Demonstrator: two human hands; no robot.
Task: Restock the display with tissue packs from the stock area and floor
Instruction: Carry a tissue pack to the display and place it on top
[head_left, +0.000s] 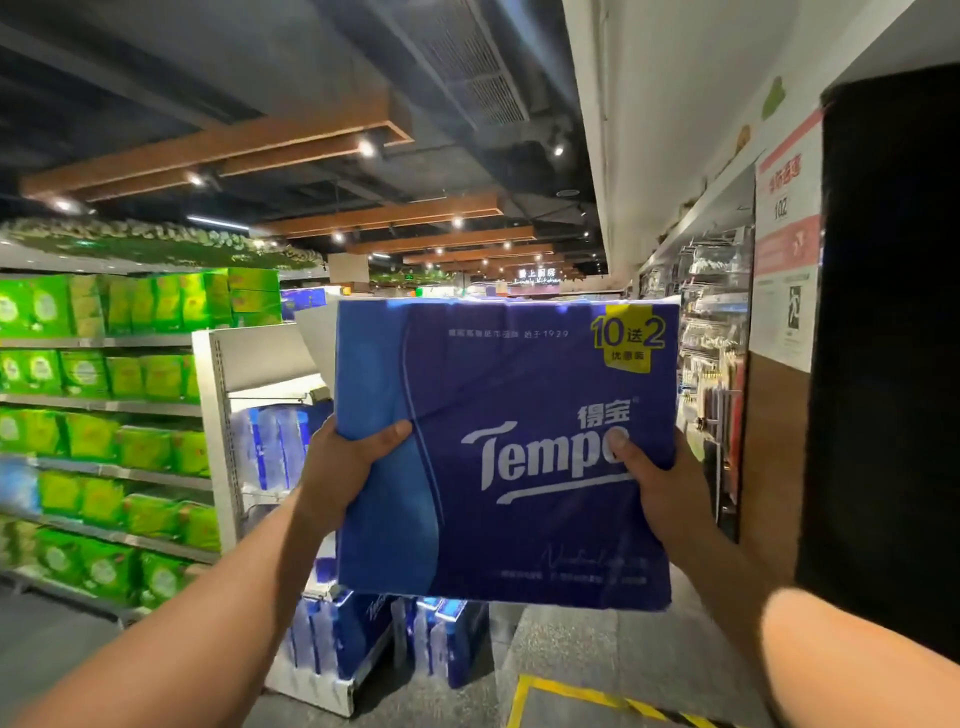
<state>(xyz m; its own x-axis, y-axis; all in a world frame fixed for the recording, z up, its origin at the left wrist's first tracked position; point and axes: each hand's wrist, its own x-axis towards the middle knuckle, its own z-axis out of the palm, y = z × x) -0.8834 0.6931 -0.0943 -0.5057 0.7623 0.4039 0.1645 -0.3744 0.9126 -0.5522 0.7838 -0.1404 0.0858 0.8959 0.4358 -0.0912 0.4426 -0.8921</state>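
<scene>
A large blue Tempo tissue pack with a yellow label at its top right is held up at chest height in front of me. My left hand grips its left edge, thumb across the front. My right hand grips its right side, thumb pressed on the logo. Behind the pack stands a white end display with blue and white tissue packs on a shelf. More blue packs sit low at the display's base, near the floor.
Long shelves of green packs run along the left. A black pillar with a notice board stands close on the right. Racks of hanging goods lie beyond it. Yellow floor tape marks the grey floor below.
</scene>
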